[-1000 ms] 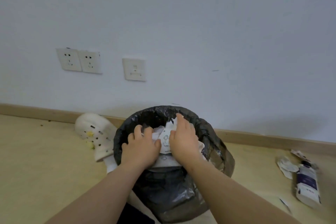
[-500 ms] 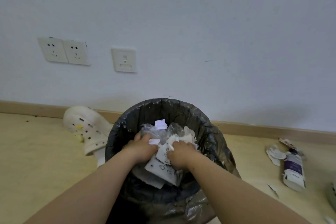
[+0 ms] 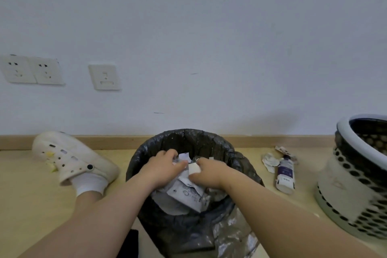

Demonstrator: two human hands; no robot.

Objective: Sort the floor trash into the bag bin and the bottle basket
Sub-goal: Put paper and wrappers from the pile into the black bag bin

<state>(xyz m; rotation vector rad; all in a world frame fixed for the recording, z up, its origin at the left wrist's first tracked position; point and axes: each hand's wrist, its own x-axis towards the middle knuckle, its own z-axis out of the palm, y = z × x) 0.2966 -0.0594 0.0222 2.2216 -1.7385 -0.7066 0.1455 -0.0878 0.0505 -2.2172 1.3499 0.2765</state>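
- Your left grip (image 3: 165, 165) and right grip (image 3: 209, 170) both clutch crumpled printed paper (image 3: 186, 194) inside the bag bin (image 3: 188, 134); its print is unreadable.
- A bottle (image 3: 285, 174) lies on the floor (image 3: 31, 205) between bin and basket (image 3: 339, 176), label illegible.

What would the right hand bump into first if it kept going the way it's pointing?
Likely the left hand: the right hand points leftward at it, both gripping the paper trash inside the bag bin. Depth is unclear.
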